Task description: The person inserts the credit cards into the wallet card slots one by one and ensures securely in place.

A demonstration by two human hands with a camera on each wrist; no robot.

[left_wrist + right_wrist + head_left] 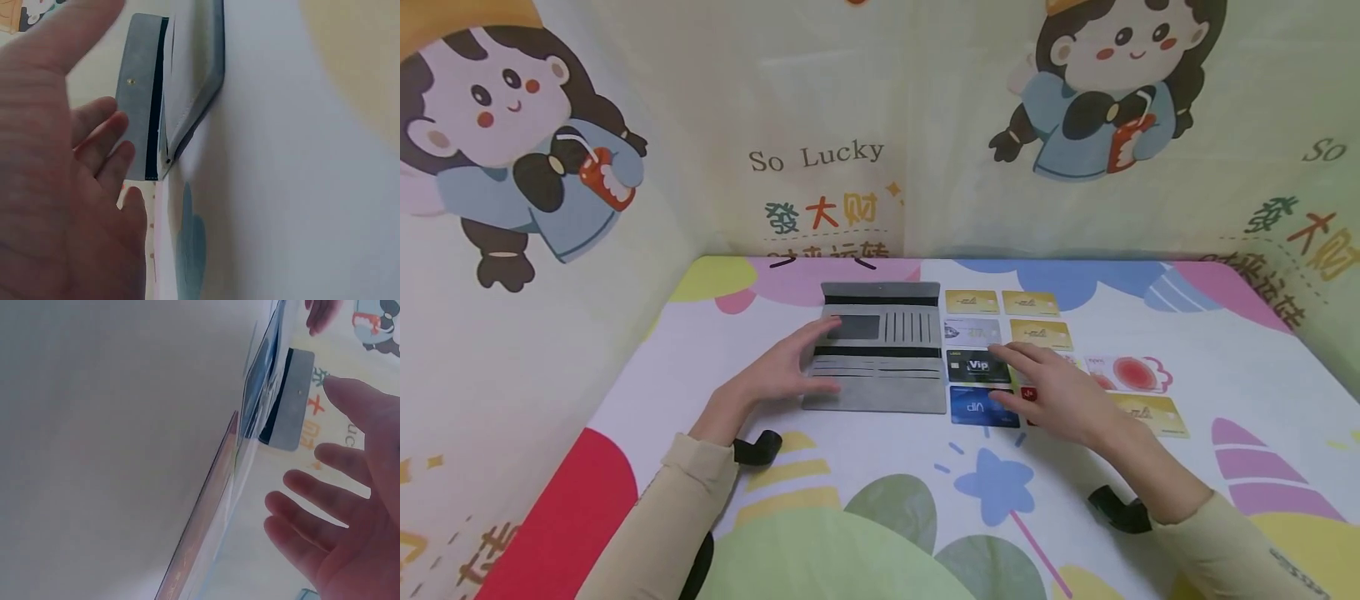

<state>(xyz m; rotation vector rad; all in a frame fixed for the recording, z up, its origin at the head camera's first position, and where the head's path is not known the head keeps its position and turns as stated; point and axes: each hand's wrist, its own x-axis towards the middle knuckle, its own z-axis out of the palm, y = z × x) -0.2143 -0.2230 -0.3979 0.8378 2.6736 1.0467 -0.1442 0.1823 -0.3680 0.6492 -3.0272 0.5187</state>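
Note:
A grey wallet (880,400) lies unfolded on the table, its slots and dark window (853,327) facing up. At its left edge is my left hand (775,365), thumb and fingers spread apart. In the left wrist view that hand's fingers show nothing between them, with the wallet's snap flap (134,94) behind. My right hand (1063,396) hovers over the cards to the wallet's right, fingers loosely extended. Its fingertips overlap the black Vip card (966,368) and the blue card (973,407) in the head view. The right wrist view shows that palm holding nothing.
Above those lie a silver card (962,332) and several gold cards (972,301). A pink card with a scalloped edge (1138,374) and another gold card (1161,417) lie right of my hand. Patterned cloth walls (940,217) stand behind and beside the printed tabletop (850,458).

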